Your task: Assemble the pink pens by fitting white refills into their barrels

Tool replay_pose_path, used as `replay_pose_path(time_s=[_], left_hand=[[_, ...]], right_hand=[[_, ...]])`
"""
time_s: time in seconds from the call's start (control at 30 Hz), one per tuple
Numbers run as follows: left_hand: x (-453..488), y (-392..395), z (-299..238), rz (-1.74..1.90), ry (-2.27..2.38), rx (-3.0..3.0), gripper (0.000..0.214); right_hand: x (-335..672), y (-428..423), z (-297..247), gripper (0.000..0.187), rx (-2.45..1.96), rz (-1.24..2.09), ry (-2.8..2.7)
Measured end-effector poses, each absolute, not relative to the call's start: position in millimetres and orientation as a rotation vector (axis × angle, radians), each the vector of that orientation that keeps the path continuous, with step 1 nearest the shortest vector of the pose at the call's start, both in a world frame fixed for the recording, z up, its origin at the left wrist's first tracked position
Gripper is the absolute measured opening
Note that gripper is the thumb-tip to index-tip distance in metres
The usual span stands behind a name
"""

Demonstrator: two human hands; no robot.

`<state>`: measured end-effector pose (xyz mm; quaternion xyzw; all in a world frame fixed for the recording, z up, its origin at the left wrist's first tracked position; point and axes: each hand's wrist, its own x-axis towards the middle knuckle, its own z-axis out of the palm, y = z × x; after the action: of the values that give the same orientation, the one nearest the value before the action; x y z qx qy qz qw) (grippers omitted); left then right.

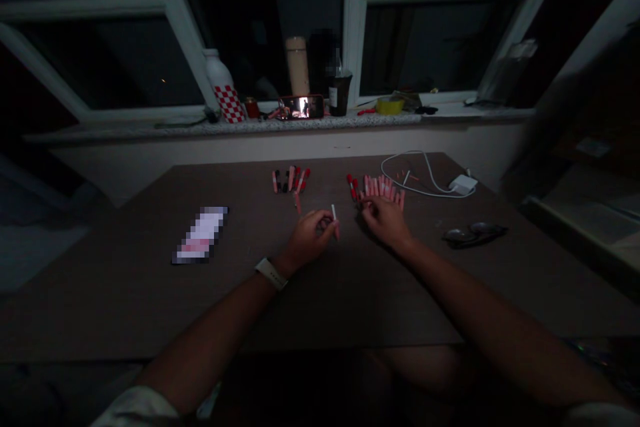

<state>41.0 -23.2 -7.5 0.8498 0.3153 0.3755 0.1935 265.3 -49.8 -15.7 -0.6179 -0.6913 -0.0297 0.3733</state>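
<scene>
My left hand (309, 239), with a watch on the wrist, is closed around a small pink stick with a white end (334, 219), held upright over the dark table (125, 293). My right hand (384, 220) lies palm down at the near edge of a row of several pink and red sticks (377, 188), its fingertips touching them; what it grips, if anything, is hidden. A second, smaller group of pink, red and black sticks (291, 181) lies further left at the far side.
A blurred flat item (201, 235) lies at left on the table. A white charger with cable (463, 185) and dark glasses (474, 233) lie at right. The windowsill holds a lit phone (302, 107), bottles (224, 88) and a yellow tape roll (389, 105).
</scene>
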Motion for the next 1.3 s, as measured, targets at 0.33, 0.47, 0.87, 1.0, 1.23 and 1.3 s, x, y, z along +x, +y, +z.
replay_pose_path(time_s=[0.33,0.47,0.87,1.0,1.23,1.3], left_hand=[[40,-24,-6,1.005,0.891,2.339,0.018],[40,-24,-5,0.996,0.886,2.315,0.021],[39,-24,-3,0.993,0.87,2.222,0.024],[39,-23,-2,1.057,0.901,2.187,0.024],[39,-17,-2,1.322,1.056,1.981,0.02],[40,-15,-2,1.329,1.046,1.886,0.02]], right_hand=[[274,-66,5,0.024,-1.282,0.082,-1.351],[272,-70,11,0.025,-1.254,0.079,-1.327],[267,-71,7,0.023,-1.21,-0.003,-1.378],[266,-73,10,0.025,-1.238,-0.026,-1.396],[267,-73,12,0.031,-1.278,0.107,-1.394],[267,-72,11,0.034,-1.274,0.151,-1.392]])
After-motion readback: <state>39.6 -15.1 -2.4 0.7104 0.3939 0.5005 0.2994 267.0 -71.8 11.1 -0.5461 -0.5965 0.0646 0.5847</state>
